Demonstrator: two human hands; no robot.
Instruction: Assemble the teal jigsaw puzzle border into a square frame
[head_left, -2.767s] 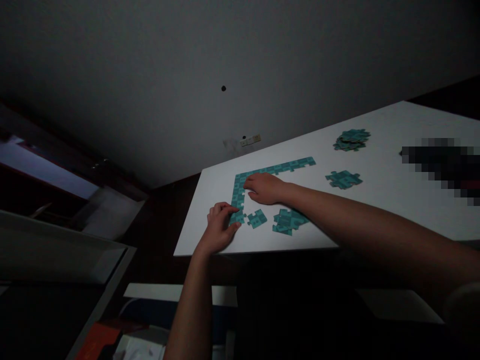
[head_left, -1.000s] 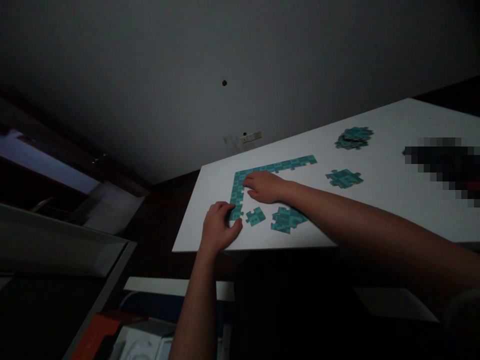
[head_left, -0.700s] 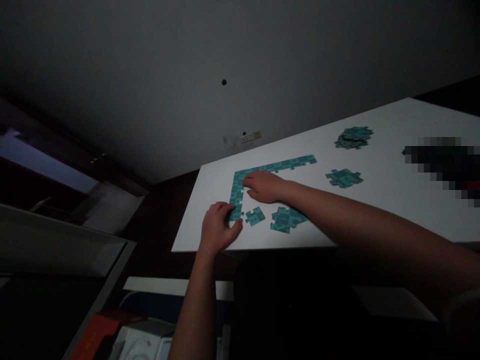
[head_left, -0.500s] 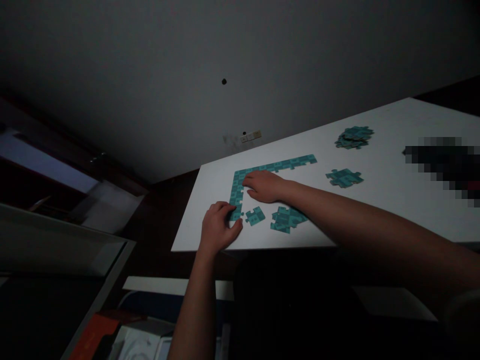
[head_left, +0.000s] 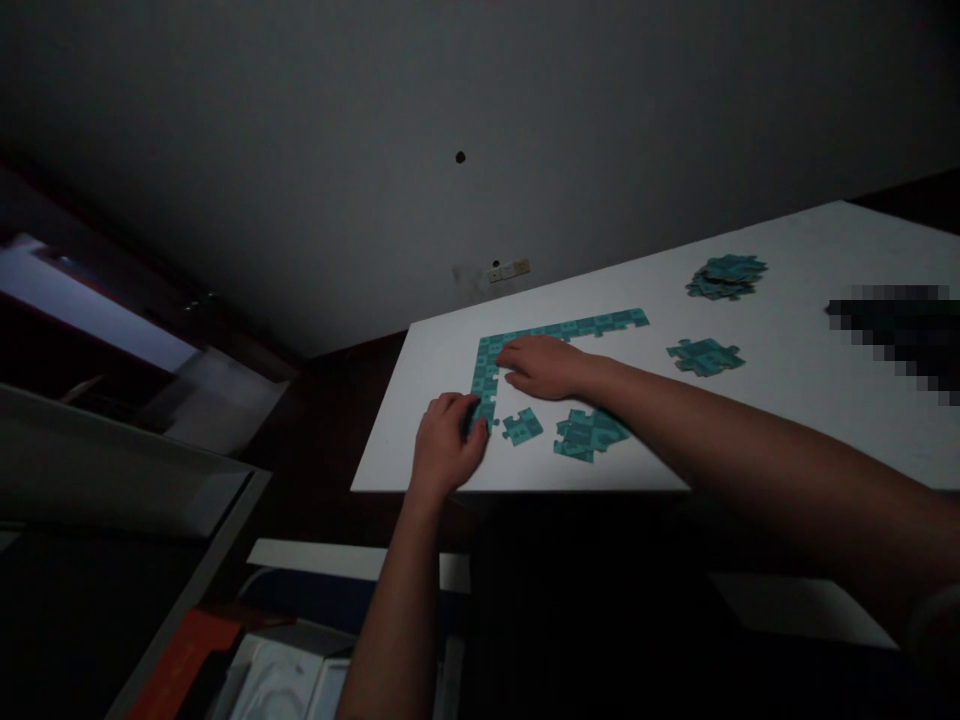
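Note:
Teal jigsaw pieces are joined into an L-shaped puzzle border (head_left: 555,330) on the white table. My left hand (head_left: 448,440) is at the border's near end, its thumb and fingers closed about the puzzle piece (head_left: 486,412) there; the fingertips partly hide it. My right hand (head_left: 546,366) lies palm down by the corner of the L, fingers stretched out over the joined pieces. A single loose piece (head_left: 523,427) rests to the right of my left hand. Beneath my right forearm, a small group of pieces (head_left: 589,434) is partly covered.
Farther right on the white table (head_left: 810,400) are a spread of pieces (head_left: 706,357) and a heaped pile (head_left: 726,276). A dark pixelated object (head_left: 900,330) sits at the right. Below the table's front edge stands an open box (head_left: 281,675) beside an orange one (head_left: 184,660).
The whole view has shifted slightly, so the table appears farther right. My left thumb has drawn in toward the fingers at the border's end. My right hand stays on the border.

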